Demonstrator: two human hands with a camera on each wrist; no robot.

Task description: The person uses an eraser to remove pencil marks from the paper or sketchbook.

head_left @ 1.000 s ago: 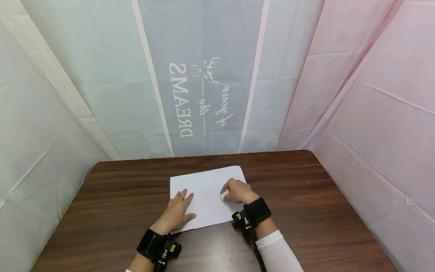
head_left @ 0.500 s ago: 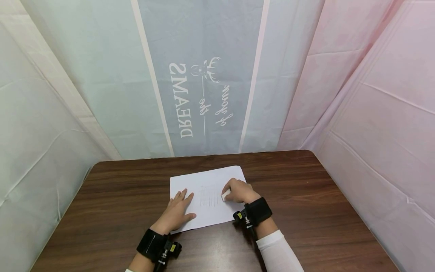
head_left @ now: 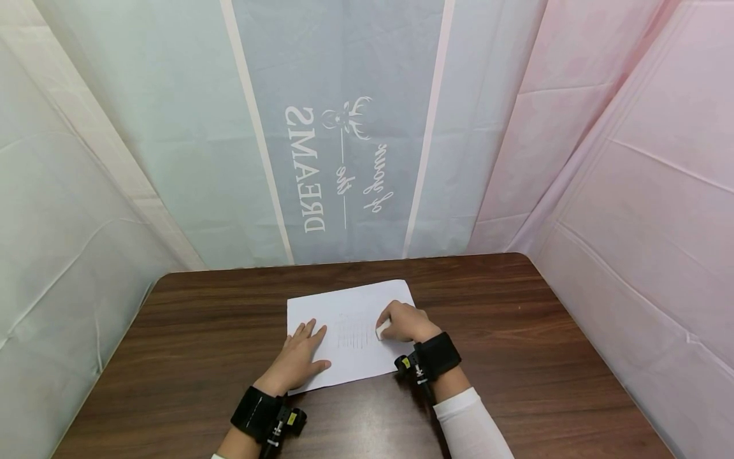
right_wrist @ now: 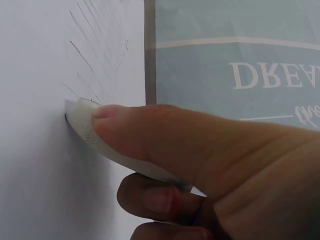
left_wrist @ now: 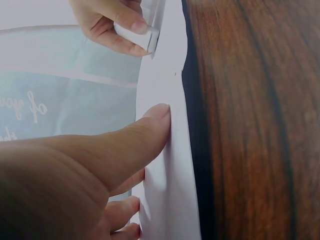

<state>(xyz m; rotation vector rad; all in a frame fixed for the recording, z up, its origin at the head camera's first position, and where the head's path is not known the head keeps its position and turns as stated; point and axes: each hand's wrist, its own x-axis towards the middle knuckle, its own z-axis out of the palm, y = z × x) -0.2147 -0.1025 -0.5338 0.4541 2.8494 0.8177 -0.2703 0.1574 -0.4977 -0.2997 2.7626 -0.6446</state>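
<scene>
A white sheet of paper [head_left: 350, 370] lies on the brown table, with several thin dark pencil strokes [head_left: 354, 335] near its middle. My left hand [head_left: 298, 358] rests spread on the sheet's left part, fingers straight and thumb out to the side. On the right part, my right hand [head_left: 404, 323] pinches a white eraser [head_left: 383, 329] between thumb and fingers. In the right wrist view the eraser [right_wrist: 87, 127] is tilted with its end at the paper, just beside the strokes. The left wrist view shows the eraser [left_wrist: 137, 36] in the right fingers, beyond my left thumb.
The wooden table [head_left: 516, 357] extends around the sheet on all sides. A printed curtain [head_left: 344, 127] hangs behind its far edge, with pale fabric walls at left and right. Each wrist wears a black strap [head_left: 438, 356] with a small camera.
My right hand has shifted slightly to the right with the eraser. The left hand and the paper have stayed in place.
</scene>
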